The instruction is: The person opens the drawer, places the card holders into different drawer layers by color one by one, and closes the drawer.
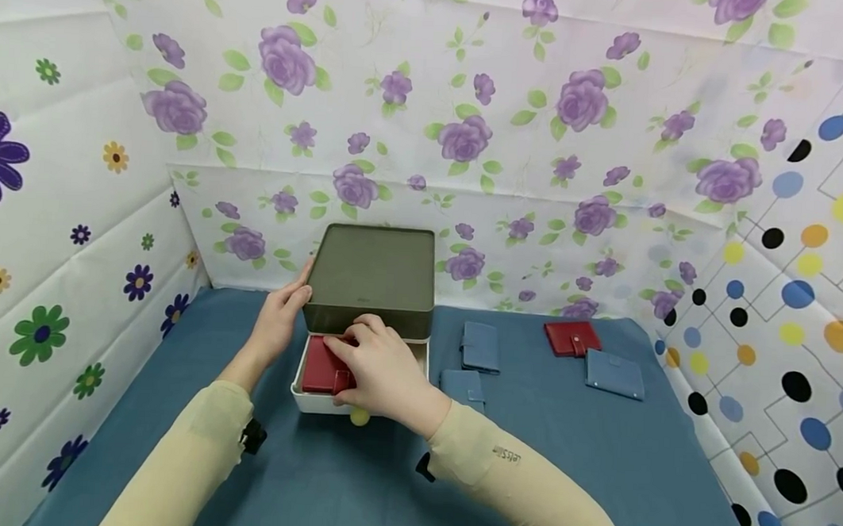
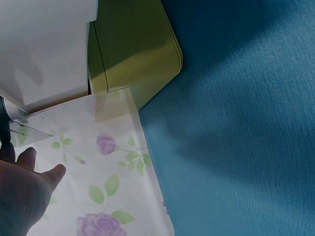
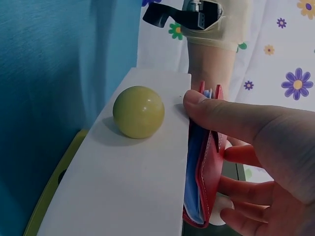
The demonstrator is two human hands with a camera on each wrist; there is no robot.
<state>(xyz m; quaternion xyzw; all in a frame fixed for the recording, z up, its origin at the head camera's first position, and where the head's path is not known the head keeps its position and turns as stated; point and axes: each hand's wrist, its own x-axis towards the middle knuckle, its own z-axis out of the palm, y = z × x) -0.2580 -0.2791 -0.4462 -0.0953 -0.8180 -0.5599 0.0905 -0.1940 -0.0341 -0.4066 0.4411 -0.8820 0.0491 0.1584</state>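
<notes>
A dark olive drawer box (image 1: 374, 268) stands at the back of the table, its white drawer (image 1: 321, 405) pulled out towards me. The drawer front carries a round yellow-green knob (image 3: 139, 112). My right hand (image 1: 390, 373) reaches into the drawer and grips a red snap-tab card wallet (image 1: 319, 369). In the right wrist view this wallet (image 3: 211, 162) stands on edge behind the drawer front, thumb on its near end and fingers along its side. My left hand (image 1: 273, 319) rests against the left side of the box, fingers extended; in the left wrist view only part of it shows.
Right of the box lie two blue wallets, one farther back (image 1: 481, 347) and one nearer (image 1: 462, 388), partly behind my right arm. Farther right, a red wallet (image 1: 571, 338) touches another blue wallet (image 1: 614, 374). Patterned cloth walls (image 1: 428, 136) enclose the blue-covered table (image 1: 352, 490).
</notes>
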